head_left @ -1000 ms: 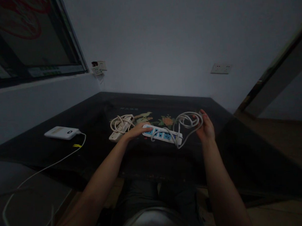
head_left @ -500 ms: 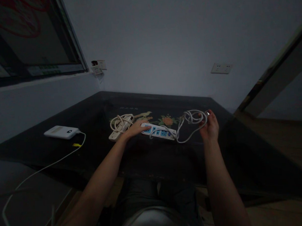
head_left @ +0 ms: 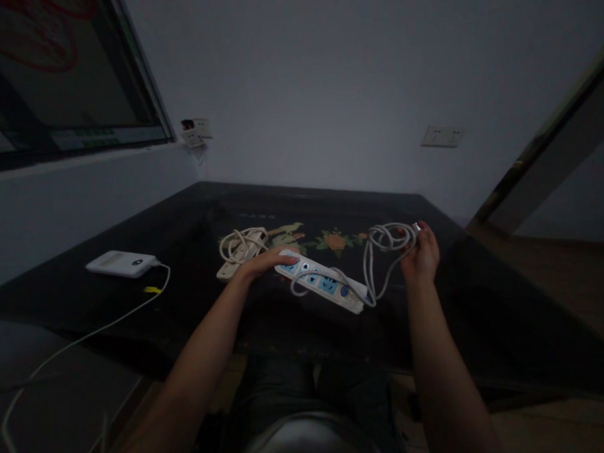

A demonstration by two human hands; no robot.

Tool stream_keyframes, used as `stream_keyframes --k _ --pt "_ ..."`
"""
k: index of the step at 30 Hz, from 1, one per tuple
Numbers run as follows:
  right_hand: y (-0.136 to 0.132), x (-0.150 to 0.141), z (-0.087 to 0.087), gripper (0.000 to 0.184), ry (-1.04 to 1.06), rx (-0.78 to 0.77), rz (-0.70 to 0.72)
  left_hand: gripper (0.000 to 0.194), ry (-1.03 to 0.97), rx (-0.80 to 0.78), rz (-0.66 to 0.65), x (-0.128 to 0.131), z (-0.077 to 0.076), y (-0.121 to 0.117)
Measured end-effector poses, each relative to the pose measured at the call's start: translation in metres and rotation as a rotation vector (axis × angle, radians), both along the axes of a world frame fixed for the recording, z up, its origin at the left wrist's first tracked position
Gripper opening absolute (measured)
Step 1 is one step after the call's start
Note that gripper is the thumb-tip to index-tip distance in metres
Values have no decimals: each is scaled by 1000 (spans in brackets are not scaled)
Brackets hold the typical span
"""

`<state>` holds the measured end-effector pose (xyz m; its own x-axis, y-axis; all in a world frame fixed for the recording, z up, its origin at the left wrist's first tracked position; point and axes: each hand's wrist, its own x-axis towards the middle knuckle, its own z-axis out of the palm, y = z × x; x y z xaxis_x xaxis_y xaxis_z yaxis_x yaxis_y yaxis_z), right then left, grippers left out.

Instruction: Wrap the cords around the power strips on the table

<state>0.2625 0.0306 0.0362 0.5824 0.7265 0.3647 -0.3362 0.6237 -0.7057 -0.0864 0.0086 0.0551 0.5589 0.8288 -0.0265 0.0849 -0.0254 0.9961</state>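
My left hand grips the left end of a white power strip with blue socket faces, thumb on top. The strip slants down to the right. Its grey cord crosses over the sockets, then runs to loose loops on the right. My right hand is closed on the plug end of that cord; a bright metal glint shows at the fingertips, and the plug's body is mostly hidden. Just beyond my left hand lies a second, cream power strip with its cord coiled on top.
A dark table with a painted flower and bird pattern stands against the wall. At left lies a white power bank-like device with a white cable hanging off the table edge, near a yellow scrap. Wall sockets sit above the table.
The white power strip's right end has swung toward me, so it now slants. Its cord near that end has shifted with it. My right hand has barely moved.
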Motion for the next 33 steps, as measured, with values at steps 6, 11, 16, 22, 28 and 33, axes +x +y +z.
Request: stream_keyframes --k 6,11,16,22,28,33 --pt "-11 -36 8 34 -102 -60 174 36 -187 -6 108 10 -3 1" --pt "-28 -64 13 33 -311 -174 461 44 -346 78 297 14 -13 13" --pt "-38 -73 17 28 -410 -186 700 39 -367 208 438 15 -17 23" --pt "-40 -73 17 24 -418 -162 761 37 56 499 575 11 -18 28" --pt "-42 -67 22 23 -278 -159 769 29 332 652 555 12 -23 27" --pt "-34 -57 20 24 -9 -113 707 22 323 659 401 14 -21 22"
